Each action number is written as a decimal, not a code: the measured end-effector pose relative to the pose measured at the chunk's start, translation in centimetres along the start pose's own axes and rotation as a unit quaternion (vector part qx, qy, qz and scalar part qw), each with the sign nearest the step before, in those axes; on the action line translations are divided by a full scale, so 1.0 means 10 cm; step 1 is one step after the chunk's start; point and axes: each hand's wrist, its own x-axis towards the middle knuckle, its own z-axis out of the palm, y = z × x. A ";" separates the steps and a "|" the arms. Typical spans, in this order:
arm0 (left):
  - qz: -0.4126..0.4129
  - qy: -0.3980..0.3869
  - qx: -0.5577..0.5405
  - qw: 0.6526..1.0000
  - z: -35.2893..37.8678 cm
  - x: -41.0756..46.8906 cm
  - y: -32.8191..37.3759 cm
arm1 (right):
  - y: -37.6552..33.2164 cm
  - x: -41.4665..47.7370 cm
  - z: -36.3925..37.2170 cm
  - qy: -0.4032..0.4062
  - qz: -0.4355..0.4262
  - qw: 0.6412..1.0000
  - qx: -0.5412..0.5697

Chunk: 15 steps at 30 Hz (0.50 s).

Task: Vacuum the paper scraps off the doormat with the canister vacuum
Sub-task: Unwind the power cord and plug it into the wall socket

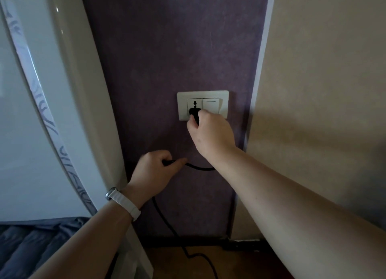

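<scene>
A black plug (193, 116) sits at the lower holes of a white wall socket (182, 105) on a purple wall strip. My right hand (211, 132) grips the plug against the socket plate. A black power cord (200, 168) loops down from the plug. My left hand (155, 168) holds the cord lower down, fingers curled round it. From there the cord (167, 222) trails to the floor. Neither the canister vacuum, the doormat nor the paper scraps are in view.
A white rocker switch (211, 105) shares the plate, right of the socket. A white curved headboard (69, 103) stands at the left with blue bedding (31, 243) below. A beige wall (323, 80) fills the right. Brown floor (171, 264) lies at the bottom.
</scene>
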 end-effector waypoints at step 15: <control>0.213 -0.022 0.080 0.974 0.43 -0.69 -0.04 | 0.91 -1.06 -0.37 -0.062 -0.032 0.997 -0.015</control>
